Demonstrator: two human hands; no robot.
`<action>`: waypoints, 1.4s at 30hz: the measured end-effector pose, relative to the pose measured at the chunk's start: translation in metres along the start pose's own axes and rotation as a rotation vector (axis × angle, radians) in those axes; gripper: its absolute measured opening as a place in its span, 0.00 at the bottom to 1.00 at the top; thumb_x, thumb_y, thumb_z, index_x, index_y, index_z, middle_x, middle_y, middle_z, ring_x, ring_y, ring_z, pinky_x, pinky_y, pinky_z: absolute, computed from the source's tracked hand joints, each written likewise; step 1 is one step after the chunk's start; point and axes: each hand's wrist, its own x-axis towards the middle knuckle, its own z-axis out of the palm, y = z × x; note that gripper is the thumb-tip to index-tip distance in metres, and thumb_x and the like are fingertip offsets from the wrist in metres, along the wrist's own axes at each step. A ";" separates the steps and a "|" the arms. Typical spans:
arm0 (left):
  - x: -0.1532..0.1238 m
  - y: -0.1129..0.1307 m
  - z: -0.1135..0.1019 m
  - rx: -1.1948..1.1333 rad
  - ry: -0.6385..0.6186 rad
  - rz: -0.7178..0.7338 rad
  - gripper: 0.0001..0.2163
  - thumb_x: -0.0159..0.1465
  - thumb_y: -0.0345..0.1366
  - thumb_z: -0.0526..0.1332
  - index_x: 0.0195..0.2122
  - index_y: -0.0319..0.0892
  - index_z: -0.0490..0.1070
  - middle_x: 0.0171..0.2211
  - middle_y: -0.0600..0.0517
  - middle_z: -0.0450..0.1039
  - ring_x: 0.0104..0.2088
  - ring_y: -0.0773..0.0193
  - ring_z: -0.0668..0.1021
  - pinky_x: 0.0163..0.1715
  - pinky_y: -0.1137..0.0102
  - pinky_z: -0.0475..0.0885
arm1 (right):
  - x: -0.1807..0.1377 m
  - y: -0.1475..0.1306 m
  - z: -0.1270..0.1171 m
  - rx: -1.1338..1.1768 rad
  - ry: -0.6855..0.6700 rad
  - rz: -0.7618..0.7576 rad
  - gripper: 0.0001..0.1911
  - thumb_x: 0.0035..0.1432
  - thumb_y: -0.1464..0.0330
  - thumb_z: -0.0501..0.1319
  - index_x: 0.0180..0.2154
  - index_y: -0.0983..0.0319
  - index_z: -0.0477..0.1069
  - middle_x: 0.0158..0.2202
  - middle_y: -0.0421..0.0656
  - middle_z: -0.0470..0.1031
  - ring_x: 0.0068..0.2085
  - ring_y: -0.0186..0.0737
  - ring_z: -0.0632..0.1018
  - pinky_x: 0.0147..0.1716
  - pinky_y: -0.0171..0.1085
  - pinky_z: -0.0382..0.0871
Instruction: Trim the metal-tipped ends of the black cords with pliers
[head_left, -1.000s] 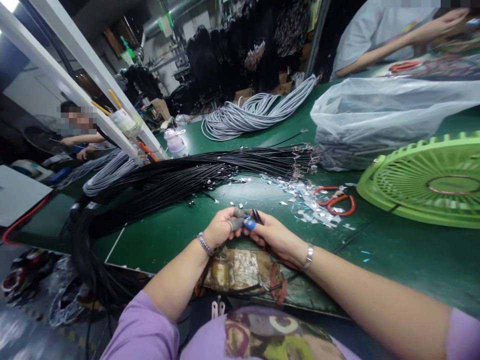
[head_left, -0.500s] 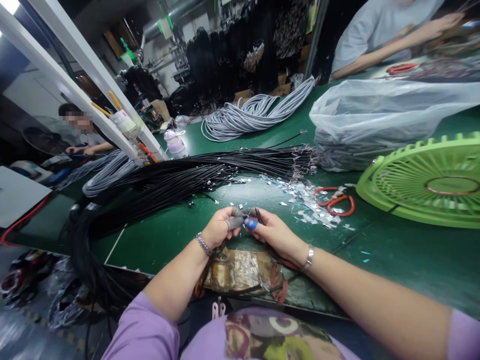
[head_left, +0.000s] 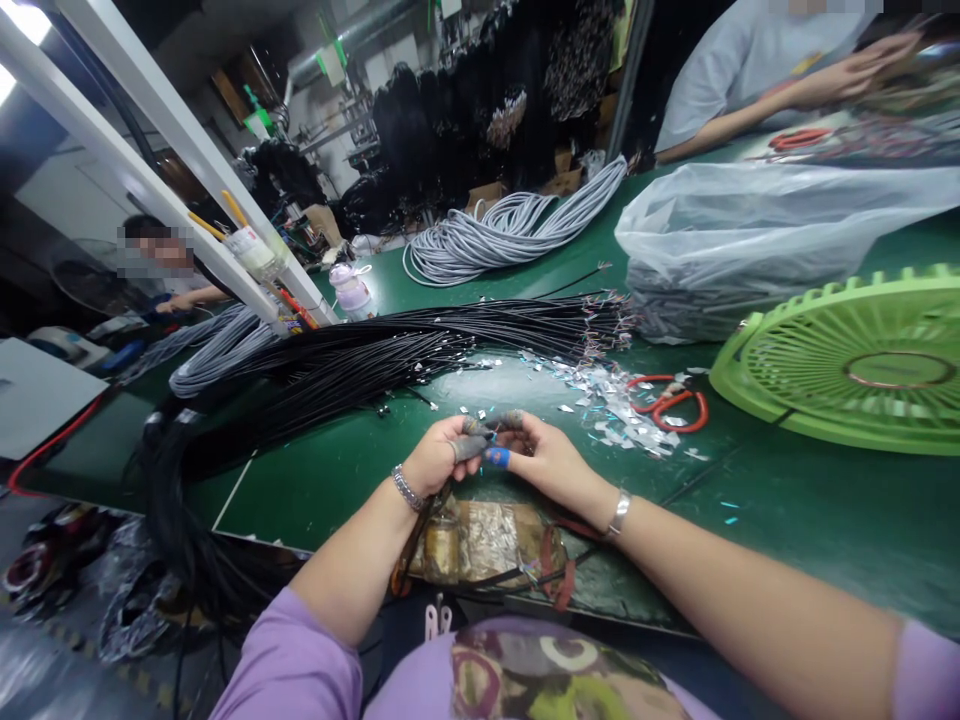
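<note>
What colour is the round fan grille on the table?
Lime green: the fan grille shows best in the head view.

Lighting is overhead and uneven. A lamp [head_left: 9, 25] burns out to white in the upper left corner. Soft glare lies on the desk [head_left: 352, 470] at mid-frame, and the foil scraps [head_left: 622, 415] glint. Upper centre is dim, with detail lost. The floor [head_left: 45, 640] at lower left is dark and smeared. Focus is best at centre: left hand [head_left: 439, 455], right hand [head_left: 551, 462] and the cable end [head_left: 489, 431] pinched between them are crisp. Wide-angle bending stretches the fan [head_left: 847, 360] at the right edge and tilts the beam [head_left: 172, 130] at upper left.
</note>
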 end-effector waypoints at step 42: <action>-0.013 0.007 0.015 1.152 0.172 0.157 0.04 0.53 0.28 0.57 0.30 0.41 0.65 0.25 0.51 0.70 0.27 0.63 0.72 0.28 0.71 0.63 | -0.002 -0.029 -0.009 -1.056 -0.122 -0.076 0.02 0.47 0.73 0.56 0.25 0.61 0.64 0.28 0.46 0.73 0.32 0.40 0.72 0.29 0.35 0.57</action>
